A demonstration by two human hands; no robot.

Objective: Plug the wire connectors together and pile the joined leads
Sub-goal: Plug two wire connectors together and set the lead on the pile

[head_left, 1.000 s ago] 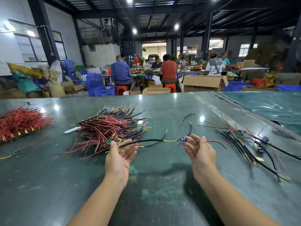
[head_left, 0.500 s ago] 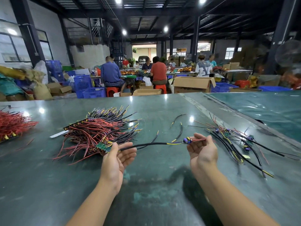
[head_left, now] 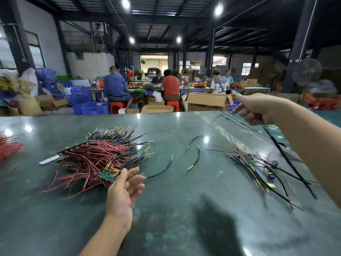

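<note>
Holding the joined lead [head_left: 280,148] pinched in my raised right hand [head_left: 258,109], left hand [head_left: 125,189] relaxed open, I should drop it squarely onto the right pile [head_left: 258,167].

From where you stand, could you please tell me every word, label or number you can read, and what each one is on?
No text can be read for sure.
Back of the grey shirt: large pale marks, too blurred to read.
Green circuit board by the left hand: any print is too small.
White strip under the wire pile: no print shows.
Cardboard boxes: no print shows.
Yellow tag among the joined leads: no print shows.
</note>
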